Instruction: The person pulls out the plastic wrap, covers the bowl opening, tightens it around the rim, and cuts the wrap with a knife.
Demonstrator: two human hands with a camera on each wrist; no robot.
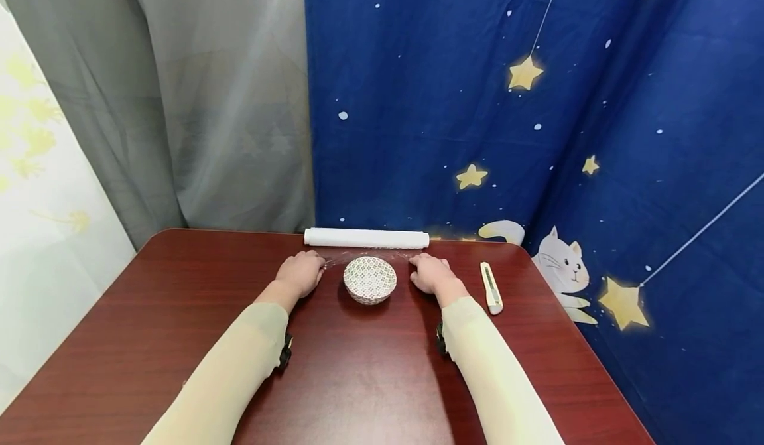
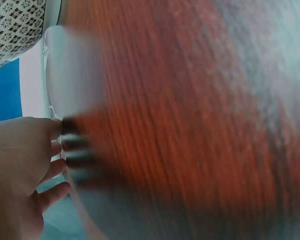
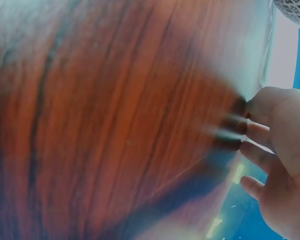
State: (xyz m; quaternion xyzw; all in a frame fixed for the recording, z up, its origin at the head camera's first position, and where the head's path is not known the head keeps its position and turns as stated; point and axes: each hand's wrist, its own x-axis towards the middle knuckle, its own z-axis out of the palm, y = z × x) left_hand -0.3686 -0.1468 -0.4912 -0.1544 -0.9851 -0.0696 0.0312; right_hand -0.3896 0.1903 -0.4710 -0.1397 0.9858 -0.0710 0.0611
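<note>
A small patterned bowl (image 1: 370, 279) stands on the table between the two hands; part of it shows at the upper corner of each wrist view. Clear cling film (image 1: 346, 256) stretches behind it, in front of a white roll (image 1: 367, 238). My left hand (image 1: 300, 272) pinches the film's edge left of the bowl, fingertips close to the tabletop. To the right of the bowl, my right hand (image 1: 431, 272) pinches the same edge. Fingertips of the left hand (image 2: 20, 165) and right hand (image 3: 285, 135) meet the film's front line in the wrist views.
A pale utility knife (image 1: 492, 288) lies to the right of the right hand. The dark red wooden table (image 1: 358, 379) ends just behind the roll. Grey curtain (image 1: 239, 100) and blue starry curtain (image 1: 418, 100) hang beyond that far edge.
</note>
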